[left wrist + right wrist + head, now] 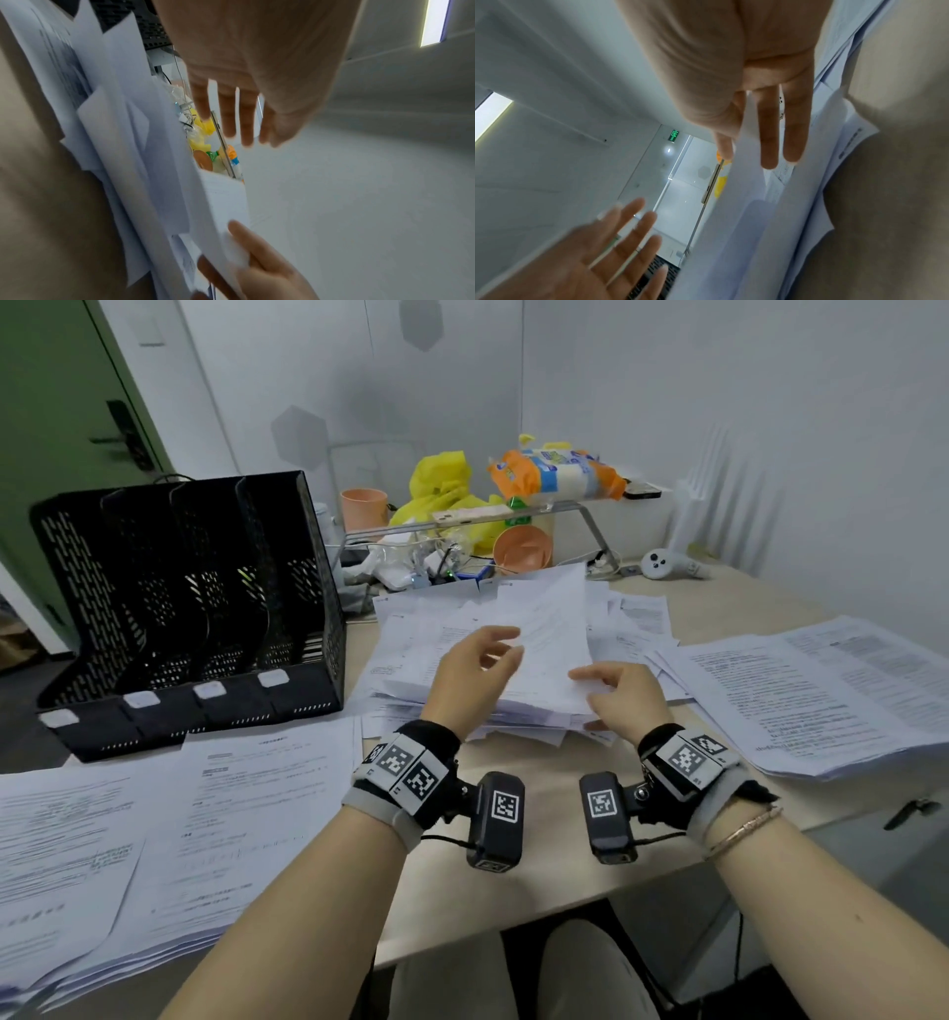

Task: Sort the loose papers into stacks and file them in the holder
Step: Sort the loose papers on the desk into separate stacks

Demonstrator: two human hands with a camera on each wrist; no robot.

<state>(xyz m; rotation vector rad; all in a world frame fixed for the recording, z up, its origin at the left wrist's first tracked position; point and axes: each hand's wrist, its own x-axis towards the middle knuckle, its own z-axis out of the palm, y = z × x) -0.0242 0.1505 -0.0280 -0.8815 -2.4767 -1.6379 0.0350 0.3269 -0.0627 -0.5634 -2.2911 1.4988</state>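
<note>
Furthest left on my desk, a spread of sorted printed sheets lies flat in overlapping stacks, reaching past the near edge. Behind it stands the black mesh file holder, four slots with white label tabs along the front; I see no paper in any slot. Just right of the holder sits the loose pile of papers, untidy, corners fanning out in all directions. My left hand hovers over the near side of that pile with fingers spread and only lightly bent, gripping nothing; the left wrist view shows the palm clear of the sheets. Next to it my right hand pinches the near corner of the top sheet between thumb and fingers, and the sheet tilts up off the pile; the right wrist view shows the paper running between the thumb and the other fingers. Behind the pile, a metal riser shelf carries a yellow plastic bag and an orange-and-blue packet. Far right lies another stack of printed pages, flat and well apart from the holder.
</note>
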